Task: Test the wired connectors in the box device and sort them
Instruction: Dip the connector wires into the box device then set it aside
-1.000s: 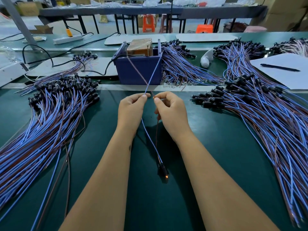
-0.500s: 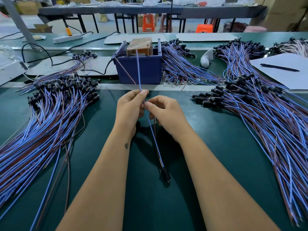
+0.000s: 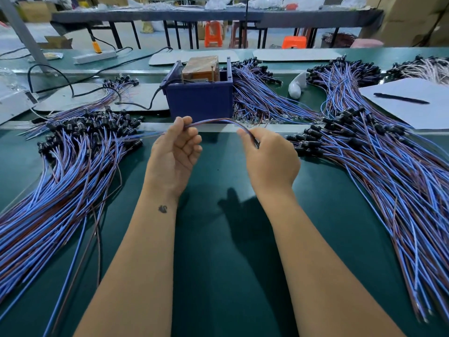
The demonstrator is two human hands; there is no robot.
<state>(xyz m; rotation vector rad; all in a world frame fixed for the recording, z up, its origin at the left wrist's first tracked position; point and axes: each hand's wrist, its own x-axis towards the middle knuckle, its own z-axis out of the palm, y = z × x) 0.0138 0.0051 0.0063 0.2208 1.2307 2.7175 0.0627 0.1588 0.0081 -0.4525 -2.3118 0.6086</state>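
Over the middle of the green worktop (image 3: 218, 239) the left hand (image 3: 173, 154) and right hand (image 3: 272, 161) each keep a pinching grip on one arched wired connector (image 3: 218, 120), just before the blue box device (image 3: 200, 98), hemmed by the left pile (image 3: 73, 171) and right pile (image 3: 388, 171), paper (image 3: 413, 110) and pen (image 3: 401, 98) at the far right edge.

We are in a factory assembly workshop: our long green tabletop (image 3: 218, 239) carries big heaps of blue and brown wired connectors (image 3: 60, 186), a blue box device (image 3: 200, 98) on a power cord, and a power strip (image 3: 94, 56). Behind stand more work tables (image 3: 218, 17), plastic stools (image 3: 213, 33) and cardboard cartons (image 3: 408, 18).
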